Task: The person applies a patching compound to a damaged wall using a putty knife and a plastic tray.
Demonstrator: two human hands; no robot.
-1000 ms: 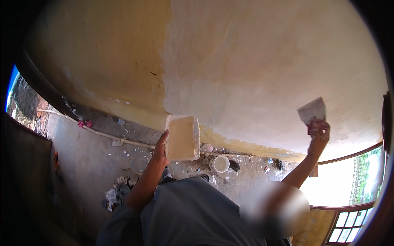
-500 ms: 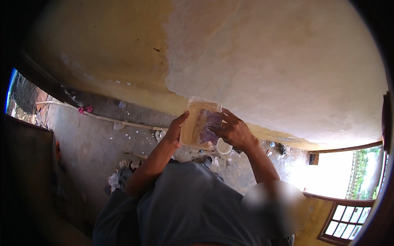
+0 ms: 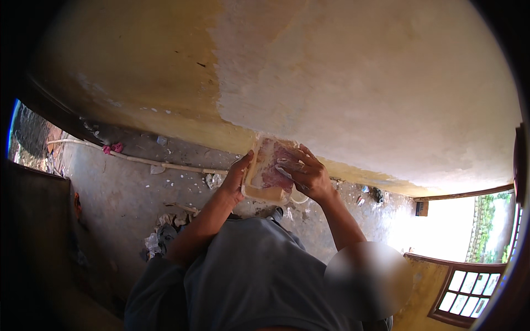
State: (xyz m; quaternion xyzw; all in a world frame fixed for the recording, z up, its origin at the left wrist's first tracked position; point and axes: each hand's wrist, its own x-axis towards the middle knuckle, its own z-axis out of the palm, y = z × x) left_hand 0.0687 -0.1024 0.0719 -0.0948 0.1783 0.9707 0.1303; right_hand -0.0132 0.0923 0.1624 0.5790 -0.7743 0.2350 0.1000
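Note:
My left hand (image 3: pixel 234 179) grips a putty-coated, pale rectangular tray (image 3: pixel 263 194) by its left side, thumb on the rim. My right hand (image 3: pixel 312 176) is closed on a putty knife (image 3: pixel 274 164) with a wide blade smeared pinkish and white, lying over the inside of the tray. Pale putty marks those fingers. Above both hands rises a wall (image 3: pixel 359 83), yellow on the left and coated off-white on the right. A white bucket (image 3: pixel 300 197) stands on the floor behind the tray, mostly hidden.
The speckled concrete floor (image 3: pixel 121 198) has a long pale pole (image 3: pixel 182 167), a pink cloth (image 3: pixel 115 148), scraps and a rag heap (image 3: pixel 160 245). A doorway (image 3: pixel 33 132) opens at left; at right are a bright opening (image 3: pixel 441 226) and a dark-framed window (image 3: pixel 468 289).
My right hand came down from the wall at right into the tray, and the knife has since shifted left across it. My left hand and tray moved slightly right.

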